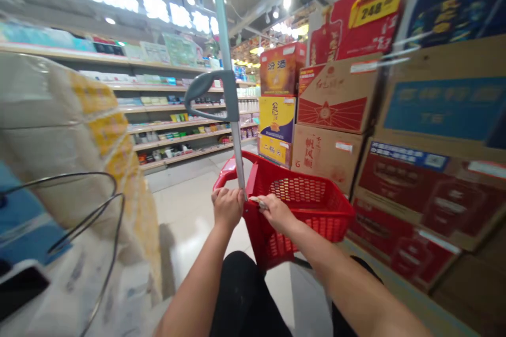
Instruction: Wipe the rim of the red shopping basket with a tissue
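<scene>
The right hand [274, 211] pinches a small pale cloth [258, 201] beside the red perforated plastic basket [321, 222] stretching rightward beyond that grip, while just left the left hand [228, 208] curls by a silver metal pole [237, 154], whether clamped I cannot tell.

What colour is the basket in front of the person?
The basket is red; the head view shows it best.

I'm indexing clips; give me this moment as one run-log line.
left grip: at lower end of pole | right grip: pinching small pale item | near: red basket | beyond: stacked cartons
</scene>
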`<state>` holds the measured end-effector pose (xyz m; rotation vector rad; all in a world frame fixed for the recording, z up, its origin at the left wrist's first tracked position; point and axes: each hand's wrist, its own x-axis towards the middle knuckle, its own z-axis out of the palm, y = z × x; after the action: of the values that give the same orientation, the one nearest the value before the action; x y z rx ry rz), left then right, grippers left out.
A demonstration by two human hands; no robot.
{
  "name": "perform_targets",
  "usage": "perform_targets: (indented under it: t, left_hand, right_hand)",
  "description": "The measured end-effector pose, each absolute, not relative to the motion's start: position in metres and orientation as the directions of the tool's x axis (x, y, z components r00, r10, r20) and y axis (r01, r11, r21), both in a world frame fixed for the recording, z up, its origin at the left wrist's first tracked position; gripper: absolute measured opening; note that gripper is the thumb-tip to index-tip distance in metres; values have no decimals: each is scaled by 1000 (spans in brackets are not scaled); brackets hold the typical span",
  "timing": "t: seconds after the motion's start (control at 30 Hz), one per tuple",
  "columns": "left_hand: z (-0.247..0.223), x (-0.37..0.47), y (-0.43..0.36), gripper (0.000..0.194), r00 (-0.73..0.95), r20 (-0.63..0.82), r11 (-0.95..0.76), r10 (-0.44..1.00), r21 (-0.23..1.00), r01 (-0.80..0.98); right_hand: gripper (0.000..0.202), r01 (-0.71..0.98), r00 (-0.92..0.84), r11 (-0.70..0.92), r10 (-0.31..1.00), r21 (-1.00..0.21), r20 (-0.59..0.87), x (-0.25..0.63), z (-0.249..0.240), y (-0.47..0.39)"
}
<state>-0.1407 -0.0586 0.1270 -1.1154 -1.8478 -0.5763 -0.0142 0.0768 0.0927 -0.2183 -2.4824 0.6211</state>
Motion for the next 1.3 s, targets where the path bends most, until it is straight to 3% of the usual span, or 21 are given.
perform_targets:
  t: [0.13, 0.33, 0.5, 0.63, 0.77, 0.93, 1.13, 1.2, 1.3]
  left_hand:
    - [120, -138, -62, 29, -259, 870, 506, 419, 13, 862]
    - [110, -144, -50, 30, -249, 914, 489, 319, 66, 870]
    - [103, -152, -41, 29, -240, 932, 450, 273, 97, 888]
    - [102, -160, -36, 33, -231, 930, 425, 286, 93, 901]
    - [104, -169, -31, 35, -213, 928, 405, 307, 76, 911]
    - [105, -180, -26, 32, -192, 928, 363, 320, 67, 929]
    - [113, -190, -20, 30, -223, 897, 321, 382, 98, 942]
    - [113, -194, -17, 30, -209, 895, 310, 393, 85, 947]
    - [112, -193, -15, 28, -184, 901, 276, 393, 76, 958]
  right_hand:
    - [43, -100, -798, 878, 210, -467, 565, -17, 78, 75]
    - [38, -99, -778, 886, 215, -454, 590, -24, 70, 74]
    - [42, -234, -761, 862, 125, -450, 636, -33, 75, 74]
    - [40, -128, -766, 873, 214, -470, 606, -33, 76, 73]
    - [41, 0, -770, 909, 266, -417, 580, -33, 75, 69]
    - [41, 52, -709, 926, 298, -373, 640, -39, 73, 65]
    - [41, 8, -801, 846, 325, -533, 503, -51, 99, 67]
    - [42, -58, -802, 810, 310, -583, 510, -57, 109, 68]
    - [48, -144, -787, 819, 245, -555, 566, -61, 112, 70]
